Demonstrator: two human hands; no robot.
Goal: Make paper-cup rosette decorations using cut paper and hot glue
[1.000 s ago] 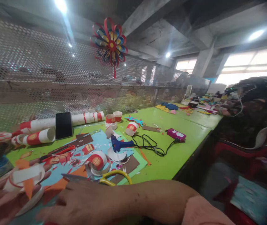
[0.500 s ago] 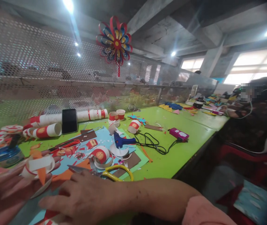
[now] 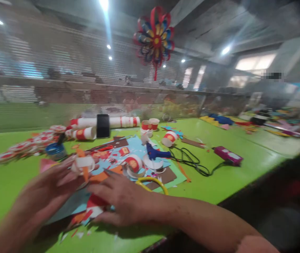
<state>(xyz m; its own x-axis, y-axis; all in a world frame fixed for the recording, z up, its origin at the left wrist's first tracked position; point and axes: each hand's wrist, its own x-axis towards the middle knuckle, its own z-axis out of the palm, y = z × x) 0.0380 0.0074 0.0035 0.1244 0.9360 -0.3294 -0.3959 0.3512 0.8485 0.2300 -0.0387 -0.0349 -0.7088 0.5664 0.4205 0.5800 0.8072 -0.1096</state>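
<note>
My left hand (image 3: 51, 189) holds a white cut paper cup (image 3: 83, 162) with orange paper strips stuck to it. Its fingers reach under and around the cup. Over the pile of paper scraps (image 3: 93, 211), my right hand (image 3: 128, 198) is spread with its fingers apart, and nothing shows gripped in it. Just beyond the right hand lie scissors with yellow handles (image 3: 162, 186), their blades partly hidden. A cut red-and-white paper cup (image 3: 133, 163) rests near them on coloured paper. Behind it lies a blue glue gun (image 3: 156, 153).
A purple box (image 3: 228, 155) joins the glue gun by a black cable. A phone (image 3: 102, 125) leans against a long roll of stacked cups (image 3: 123, 122). A blue jar (image 3: 55, 151) stands at left. The green table's edge (image 3: 234, 196) runs along the right.
My view has swung left, so the table things sit farther right and more of the left side shows. The left hand still holds the cut cup; the right hand stays over the scraps.
</note>
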